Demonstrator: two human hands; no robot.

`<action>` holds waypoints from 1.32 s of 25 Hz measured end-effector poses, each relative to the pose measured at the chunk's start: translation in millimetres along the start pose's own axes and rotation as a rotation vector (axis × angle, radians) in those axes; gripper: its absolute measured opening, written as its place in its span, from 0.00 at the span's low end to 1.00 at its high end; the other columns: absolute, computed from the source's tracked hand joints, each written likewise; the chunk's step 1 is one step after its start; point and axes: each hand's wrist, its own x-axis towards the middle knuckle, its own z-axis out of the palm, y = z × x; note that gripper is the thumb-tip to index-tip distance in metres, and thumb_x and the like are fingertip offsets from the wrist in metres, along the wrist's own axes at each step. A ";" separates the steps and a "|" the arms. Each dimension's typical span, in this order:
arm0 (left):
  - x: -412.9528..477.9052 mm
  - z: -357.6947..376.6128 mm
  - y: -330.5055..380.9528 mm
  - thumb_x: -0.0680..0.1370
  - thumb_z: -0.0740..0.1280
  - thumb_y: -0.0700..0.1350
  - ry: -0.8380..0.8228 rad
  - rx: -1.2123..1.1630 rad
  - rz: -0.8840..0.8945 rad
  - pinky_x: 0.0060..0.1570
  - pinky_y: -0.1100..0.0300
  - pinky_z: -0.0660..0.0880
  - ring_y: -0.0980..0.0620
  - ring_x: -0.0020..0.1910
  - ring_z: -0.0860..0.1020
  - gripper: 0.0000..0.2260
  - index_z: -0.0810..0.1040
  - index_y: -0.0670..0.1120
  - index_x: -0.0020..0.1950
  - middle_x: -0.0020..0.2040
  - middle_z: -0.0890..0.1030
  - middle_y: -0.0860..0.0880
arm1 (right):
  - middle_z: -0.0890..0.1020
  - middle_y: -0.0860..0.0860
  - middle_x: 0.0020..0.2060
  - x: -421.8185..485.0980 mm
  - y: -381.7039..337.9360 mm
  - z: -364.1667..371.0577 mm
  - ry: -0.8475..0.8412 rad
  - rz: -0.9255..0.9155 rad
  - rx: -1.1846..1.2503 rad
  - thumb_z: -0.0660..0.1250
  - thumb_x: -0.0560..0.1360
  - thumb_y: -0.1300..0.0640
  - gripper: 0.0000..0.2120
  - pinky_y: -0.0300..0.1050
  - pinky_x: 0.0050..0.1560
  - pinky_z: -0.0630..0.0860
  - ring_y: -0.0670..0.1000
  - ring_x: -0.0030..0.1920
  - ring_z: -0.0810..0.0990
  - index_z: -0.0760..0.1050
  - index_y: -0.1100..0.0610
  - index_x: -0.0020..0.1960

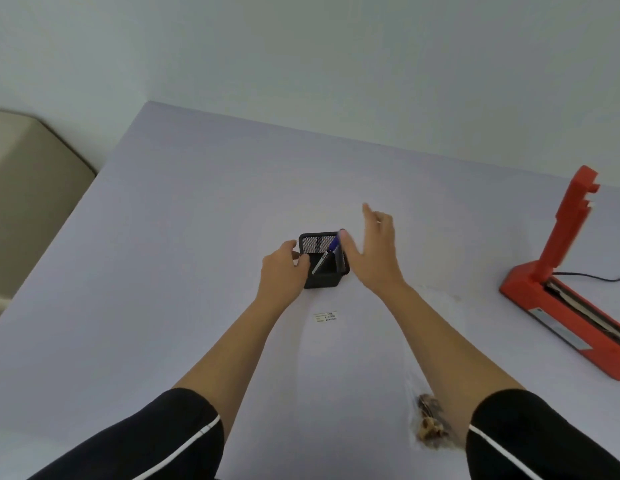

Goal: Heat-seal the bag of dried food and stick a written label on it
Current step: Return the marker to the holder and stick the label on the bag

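A black mesh pen holder (324,268) stands mid-table with a blue-capped pen (331,249) leaning inside it. My left hand (282,268) grips the holder's left rim. My right hand (376,249) hovers just right of the holder, fingers spread, holding nothing. A small white label (326,317) with writing lies flat on the table just in front of the holder. The clear bag of dried food (430,422) lies under my right forearm, only its brown contents showing. A red heat sealer (561,299) stands at the right with its arm raised.
The pale table (163,271) meets a plain wall at the back. A beige piece of furniture (31,188) stands beyond the table's left edge. A black cable (592,276) runs from the sealer to the right.
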 end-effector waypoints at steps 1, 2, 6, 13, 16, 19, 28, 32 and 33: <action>-2.8 0.6 -1.2 0.80 0.59 0.46 0.039 -0.034 -0.021 0.52 0.54 0.76 0.47 0.53 0.78 0.19 0.67 0.41 0.70 0.59 0.78 0.44 | 0.66 0.57 0.61 -10.2 11.4 -2.6 0.103 0.063 0.103 0.61 0.78 0.54 0.24 0.48 0.62 0.69 0.54 0.60 0.69 0.61 0.60 0.70; -6.8 1.1 -4.6 0.80 0.59 0.47 0.104 -0.074 -0.041 0.50 0.56 0.75 0.50 0.51 0.77 0.18 0.69 0.42 0.68 0.56 0.79 0.46 | 0.68 0.57 0.59 -24.0 23.3 -3.5 0.188 0.130 0.138 0.60 0.78 0.57 0.18 0.48 0.60 0.72 0.53 0.56 0.71 0.65 0.61 0.67; -26.2 17.9 -47.9 0.79 0.62 0.43 0.193 0.013 -0.065 0.44 0.62 0.69 0.52 0.44 0.75 0.10 0.77 0.41 0.56 0.52 0.80 0.44 | 0.70 0.52 0.50 -76.4 64.4 16.0 -0.016 0.230 0.010 0.60 0.77 0.64 0.10 0.53 0.53 0.76 0.49 0.45 0.73 0.73 0.59 0.58; -42.9 55.7 -87.6 0.76 0.67 0.44 -0.114 0.355 0.211 0.46 0.55 0.74 0.45 0.47 0.76 0.11 0.79 0.44 0.57 0.53 0.75 0.44 | 0.72 0.54 0.51 -97.2 59.1 45.6 -0.305 -0.055 -0.093 0.68 0.73 0.57 0.13 0.43 0.48 0.74 0.51 0.48 0.73 0.79 0.54 0.57; -44.5 54.4 -83.4 0.75 0.68 0.41 -0.108 0.251 0.185 0.46 0.56 0.75 0.48 0.44 0.76 0.06 0.80 0.41 0.50 0.49 0.77 0.44 | 0.75 0.54 0.51 -102.4 52.4 45.9 -0.294 0.012 0.019 0.69 0.73 0.59 0.06 0.42 0.52 0.74 0.50 0.49 0.75 0.80 0.57 0.49; -55.0 37.8 -66.7 0.76 0.67 0.43 -0.196 0.041 0.097 0.42 0.67 0.74 0.53 0.39 0.78 0.02 0.78 0.45 0.45 0.42 0.81 0.48 | 0.81 0.50 0.45 -106.8 32.0 29.3 -0.286 0.252 0.309 0.68 0.74 0.59 0.03 0.38 0.49 0.76 0.47 0.46 0.80 0.79 0.56 0.47; -98.6 -0.7 -27.3 0.75 0.69 0.43 0.068 -0.106 0.392 0.43 0.73 0.74 0.62 0.43 0.79 0.08 0.82 0.47 0.53 0.44 0.83 0.57 | 0.84 0.51 0.43 -130.7 -27.8 -21.0 -0.078 0.381 0.797 0.68 0.74 0.61 0.05 0.38 0.47 0.80 0.48 0.44 0.84 0.81 0.54 0.48; -104.5 2.2 -25.9 0.73 0.69 0.42 0.265 0.008 0.606 0.50 0.76 0.72 0.59 0.52 0.78 0.10 0.83 0.42 0.53 0.51 0.84 0.47 | 0.84 0.49 0.41 -133.8 -40.6 -27.5 -0.039 0.371 0.844 0.67 0.74 0.62 0.05 0.37 0.45 0.79 0.47 0.43 0.84 0.81 0.55 0.48; -105.2 2.7 -25.3 0.73 0.69 0.42 0.292 0.034 0.639 0.52 0.75 0.72 0.56 0.53 0.78 0.10 0.83 0.41 0.52 0.52 0.84 0.45 | 0.84 0.49 0.40 -134.5 -42.3 -28.7 -0.032 0.371 0.854 0.67 0.74 0.62 0.05 0.36 0.45 0.79 0.47 0.43 0.84 0.80 0.54 0.47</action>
